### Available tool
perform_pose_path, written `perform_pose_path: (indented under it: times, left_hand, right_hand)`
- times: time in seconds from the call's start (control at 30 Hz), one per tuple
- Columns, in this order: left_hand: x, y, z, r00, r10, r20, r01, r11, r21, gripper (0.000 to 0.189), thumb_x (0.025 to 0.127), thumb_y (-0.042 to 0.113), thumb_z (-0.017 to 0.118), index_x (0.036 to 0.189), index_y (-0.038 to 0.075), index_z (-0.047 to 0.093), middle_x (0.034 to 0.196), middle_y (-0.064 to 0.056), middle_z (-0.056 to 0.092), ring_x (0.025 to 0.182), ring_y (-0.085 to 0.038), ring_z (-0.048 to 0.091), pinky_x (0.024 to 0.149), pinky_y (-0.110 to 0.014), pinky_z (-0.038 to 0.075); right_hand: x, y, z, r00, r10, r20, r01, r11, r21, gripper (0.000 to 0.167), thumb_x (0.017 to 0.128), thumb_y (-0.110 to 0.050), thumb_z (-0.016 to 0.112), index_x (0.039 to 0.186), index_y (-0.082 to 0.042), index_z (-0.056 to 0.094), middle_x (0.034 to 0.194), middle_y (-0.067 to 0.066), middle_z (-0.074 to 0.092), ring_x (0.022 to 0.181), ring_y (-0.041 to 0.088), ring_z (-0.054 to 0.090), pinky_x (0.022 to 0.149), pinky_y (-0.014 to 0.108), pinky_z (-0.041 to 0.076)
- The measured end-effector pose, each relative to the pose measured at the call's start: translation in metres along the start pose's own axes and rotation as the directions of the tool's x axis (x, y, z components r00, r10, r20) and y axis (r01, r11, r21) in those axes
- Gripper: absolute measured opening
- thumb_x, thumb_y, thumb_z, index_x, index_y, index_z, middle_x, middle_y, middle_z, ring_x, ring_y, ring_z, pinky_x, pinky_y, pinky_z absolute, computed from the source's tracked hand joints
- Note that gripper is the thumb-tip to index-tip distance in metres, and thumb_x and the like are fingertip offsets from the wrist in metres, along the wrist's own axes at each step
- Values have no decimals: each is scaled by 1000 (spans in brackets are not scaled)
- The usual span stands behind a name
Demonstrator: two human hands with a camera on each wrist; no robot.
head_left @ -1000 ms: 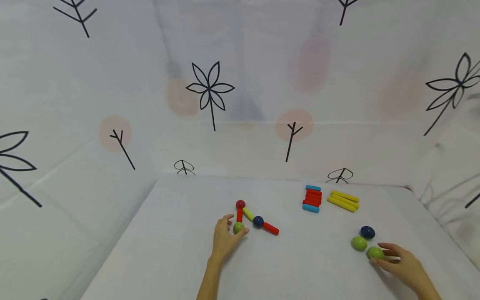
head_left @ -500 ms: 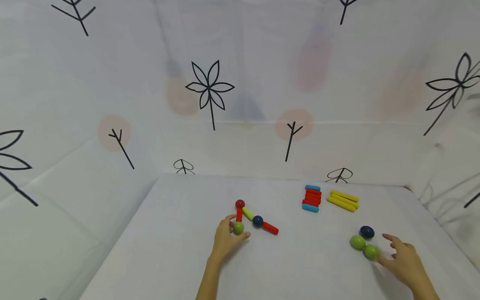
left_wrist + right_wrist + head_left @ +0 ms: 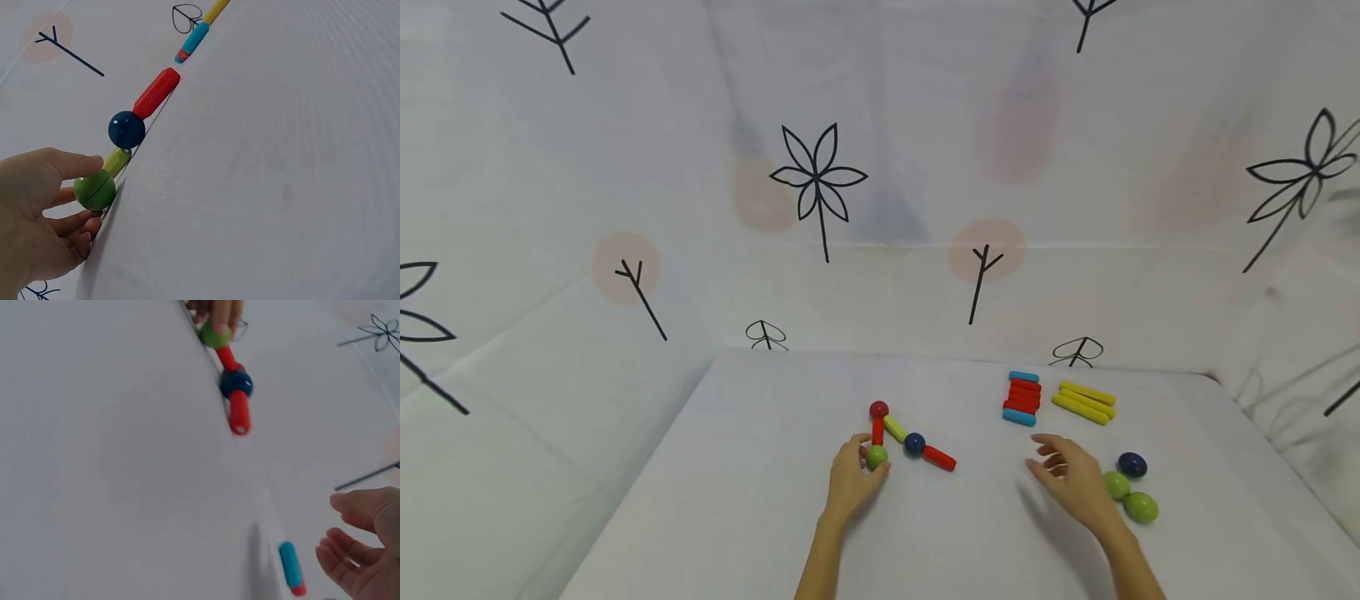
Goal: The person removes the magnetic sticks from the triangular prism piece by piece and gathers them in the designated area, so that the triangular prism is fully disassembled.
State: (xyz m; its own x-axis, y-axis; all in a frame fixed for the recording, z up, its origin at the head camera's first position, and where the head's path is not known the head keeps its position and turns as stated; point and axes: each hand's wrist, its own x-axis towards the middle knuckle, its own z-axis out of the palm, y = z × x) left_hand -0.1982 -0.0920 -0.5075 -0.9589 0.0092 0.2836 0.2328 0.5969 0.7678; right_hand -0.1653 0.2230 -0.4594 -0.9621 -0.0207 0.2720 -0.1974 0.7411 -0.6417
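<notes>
My left hand curls its thumb and fingers round a green ball, as the left wrist view also shows. A red stick joins this ball to a red ball. From there a yellow-green stick leads to a dark blue ball, which bears another red stick. My right hand hangs over the table with loosely bent fingers and holds nothing. To its right lie two green balls and a loose dark blue ball.
At the back of the white table lie several red sticks between blue sticks. Yellow sticks rest to their right. A white cloth with printed plants hangs behind.
My right hand has let go of a green ball at the right and moved left toward the middle. The left hand's thumb opened slightly off its ball, then came back to it.
</notes>
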Motion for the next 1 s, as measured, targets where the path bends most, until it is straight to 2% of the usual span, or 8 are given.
perform_pose_path:
  times: [0.1,0.17,0.37,0.5,0.67,0.87,1.0]
  left_hand:
    - [0,0,1,1000,3,0,-3,1000,14,47,75,11,74,116,-3,57,84,-6,56,74,-16,51,65,-26,44]
    - [-1,1,2,1000,0,7,-1,1000,22,47,75,10,74,117,-3,56,85,-6,56,75,-17,52,67,-27,46]
    - [-2,4,1,999,-21,29,20,999,40,46,76,11,74,116,-3,56,88,-7,57,77,-18,53,68,-30,47]
    - [-2,6,0,999,-16,28,14,999,52,45,77,11,74,116,-3,57,89,-7,58,77,-18,53,68,-29,47]
    - [-2,8,-2,1000,16,22,-17,998,57,43,77,10,73,115,-3,57,88,-8,58,75,-18,52,66,-28,45]
    - [-1,9,-3,1000,-3,29,1,997,71,39,77,7,73,112,-2,59,87,-7,57,74,-16,48,63,-25,41]
    - [-1,9,-3,1000,1,16,-3,995,101,38,76,5,73,111,-2,60,87,-8,57,76,-17,48,64,-28,42]
  right_hand:
    - [9,-10,32,997,2,80,-11,992,123,38,83,-11,70,117,3,58,100,14,63,85,21,60,71,26,53]
    - [14,-14,51,993,1,119,-20,987,160,40,83,-13,71,118,1,58,102,13,63,88,21,60,74,27,53]
    - [27,-22,83,983,24,183,-52,987,150,41,82,-16,72,118,-2,59,101,7,63,88,18,56,78,31,51]
    - [34,-28,91,976,32,213,-64,987,145,38,80,-15,74,114,-2,62,92,2,62,83,15,54,74,27,49]
    - [36,-29,98,974,10,228,-40,991,127,30,78,-13,76,105,-3,67,83,-2,61,76,13,52,67,23,46]
    - [34,-28,98,980,7,200,-29,993,110,23,81,-8,72,102,-3,69,87,1,61,77,13,51,69,26,47]
    - [34,-27,92,982,28,188,-57,987,149,22,84,-7,68,105,-1,67,94,5,62,80,16,53,72,29,47]
